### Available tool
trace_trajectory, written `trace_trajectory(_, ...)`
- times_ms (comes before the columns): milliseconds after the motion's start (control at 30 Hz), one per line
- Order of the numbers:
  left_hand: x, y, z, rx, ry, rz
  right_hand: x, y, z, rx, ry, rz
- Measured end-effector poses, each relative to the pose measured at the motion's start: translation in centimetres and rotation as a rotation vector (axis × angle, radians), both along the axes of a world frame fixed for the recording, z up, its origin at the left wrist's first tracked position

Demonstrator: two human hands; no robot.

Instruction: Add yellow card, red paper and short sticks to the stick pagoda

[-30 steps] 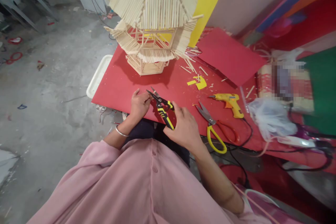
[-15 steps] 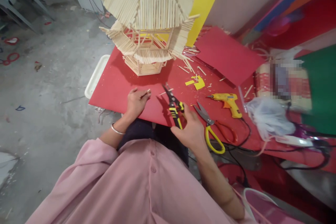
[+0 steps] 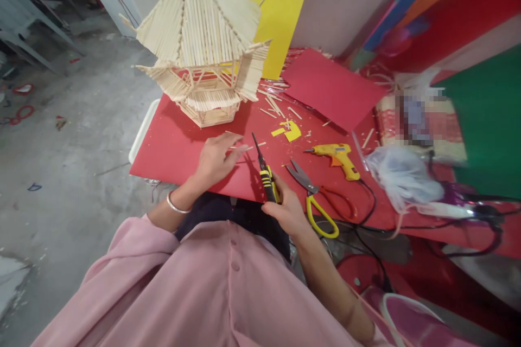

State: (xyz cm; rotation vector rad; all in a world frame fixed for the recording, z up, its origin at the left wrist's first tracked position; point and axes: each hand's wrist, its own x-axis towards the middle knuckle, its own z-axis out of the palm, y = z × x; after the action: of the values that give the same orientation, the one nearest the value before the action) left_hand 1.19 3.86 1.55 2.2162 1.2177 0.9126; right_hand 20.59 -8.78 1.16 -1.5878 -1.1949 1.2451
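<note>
On the red table [image 3: 163,160], near its front edge, is my left hand [image 3: 215,158], closed with a thin wooden stick at its fingertips. My right hand [image 3: 285,205] is wrapped round black-and-yellow pliers-like cutters [image 3: 267,181], whose dark jaws point away from me. Another short stick [image 3: 259,145] lies between my left fingertips and the cutters. Behind my left hand stands a model pavilion [image 3: 203,49] made of pale sticks, with a pointed roof.
To the right lie scissors [image 3: 310,187] with one yellow and one red handle, a yellow glue gun [image 3: 337,156] with a cord, a red sheet [image 3: 331,87], a plastic bag [image 3: 402,173] and loose sticks. A yellow board [image 3: 280,16] stands behind the pavilion.
The view has shifted, so the pavilion and tools appear further left. My left fingers have reached forward and spread somewhat around the stick. The cutters have turned, and their jaws look closer together.
</note>
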Motion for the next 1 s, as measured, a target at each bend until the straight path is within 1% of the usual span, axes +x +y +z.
trace_trajectory(67, 0.2, -0.7, 0.7, -0.032, 0.006, -0.065, -0.4, 0.2, 0.3, -0.006, -0.052, 0.039)
trace_trajectory(133, 0.6, -1.0, 1.0, -0.047, -0.024, -0.067, -0.7, 0.3, 0.6, 0.006, -0.097, 0.074)
trace_trajectory(233, 1.0, -1.0, 1.0, -0.039, -0.093, -0.054, -0.7, -0.1, 0.6, 0.025, -0.148, 0.092)
trace_trajectory(300, 1.1, -0.8, 1.0, -0.053, -0.109, -0.079, -0.6, -0.4, 0.5, 0.038, -0.165, 0.092)
trace_trajectory(433, 0.9, -0.4, 1.0, -0.159, -0.125, -0.139, -0.3, -0.8, 0.1, 0.079, -0.179, 0.085)
trace_trajectory(600, 0.5, -0.2, 1.2, -0.264, -0.183, -0.142, -0.2, -0.7, 0.1, 0.025, -0.181, 0.096)
trace_trajectory(667, 0.2, -0.3, 1.4, -0.390, -0.231, -0.154, -0.1, -0.7, 0.2, 0.009, -0.159, 0.111)
trace_trajectory(833, -0.6, 0.1, 2.0, -0.893, -0.386, -0.217, 0.4, -0.7, 0.1, 0.030, -0.117, 0.186)
trace_trajectory(1000, -1.5, 1.3, 2.2, -1.302, -0.514, -0.366, 0.6, -1.2, -0.2, 0.094, -0.187, 0.205)
